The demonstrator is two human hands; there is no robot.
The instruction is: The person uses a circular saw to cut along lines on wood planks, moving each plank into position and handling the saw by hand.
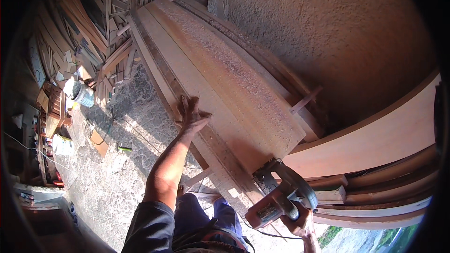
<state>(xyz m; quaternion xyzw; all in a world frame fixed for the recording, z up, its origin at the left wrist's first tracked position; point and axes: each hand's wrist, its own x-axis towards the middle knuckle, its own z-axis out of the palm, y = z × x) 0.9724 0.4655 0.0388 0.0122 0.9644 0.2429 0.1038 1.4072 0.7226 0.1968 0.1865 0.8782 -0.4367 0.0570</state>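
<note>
A circular saw (296, 183) with a dark body and rounded guard sits at the near end of a long wooden board (234, 126). Closed around the saw's handle is my right hand (300, 224). My left hand (192, 116) presses down with fingers spread, touching the board and a narrow darker wooden strip (161, 68) that runs lengthwise along its left side. Sawdust (220, 61) covers much of the board's right half. The saw's blade is hidden from sight.
Wooden crossbars (307, 99) stick out from under the board. A rough wall (337, 28) rises at the right, with planks (375, 131) stacked below it. Scrap wood (84, 23) is heaped far left, near a bucket (83, 94). A black cable (276, 235) trails from the saw.
</note>
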